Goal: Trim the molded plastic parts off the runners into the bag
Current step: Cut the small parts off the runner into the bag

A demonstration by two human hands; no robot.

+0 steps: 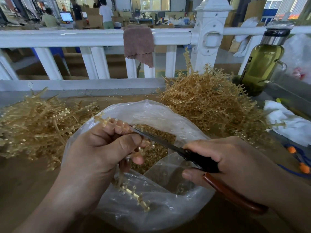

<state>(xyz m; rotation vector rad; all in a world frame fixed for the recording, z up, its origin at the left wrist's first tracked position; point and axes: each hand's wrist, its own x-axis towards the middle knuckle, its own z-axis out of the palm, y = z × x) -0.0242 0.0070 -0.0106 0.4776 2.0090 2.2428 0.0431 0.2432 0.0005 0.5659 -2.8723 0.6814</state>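
**Snipping parts off a runner over the open bag**

The runner [105, 121] being worked on is hanging directly above the mouth of the clear bag [151, 111], its amber stem passing through the left hand [104, 148] and sticking out above and below it. That hand is gripping it with fingers curled round the stem and the thumb pressing across. This is likely steadying the small knobbed tips so they face the blades. The right hand [235, 162] is wrapping its fingers round the handles of the scissors [168, 143]. The blades are reaching in against the runner just beside the left fingertips; whether they are parted or closed is hard to tell. Holding everything over the opening is presumably letting cut pieces drop straight onto the loose parts [154, 137] already lying in the bag.

Outward from there, a tall heap of runners [210, 101] is sitting to the right of the bag, and a flatter heap [33, 123] to the left, both within easy reach. A green bottle [262, 64] is standing beyond the right heap, and a brownish cloth [138, 44] is hanging over the white railing [67, 37].
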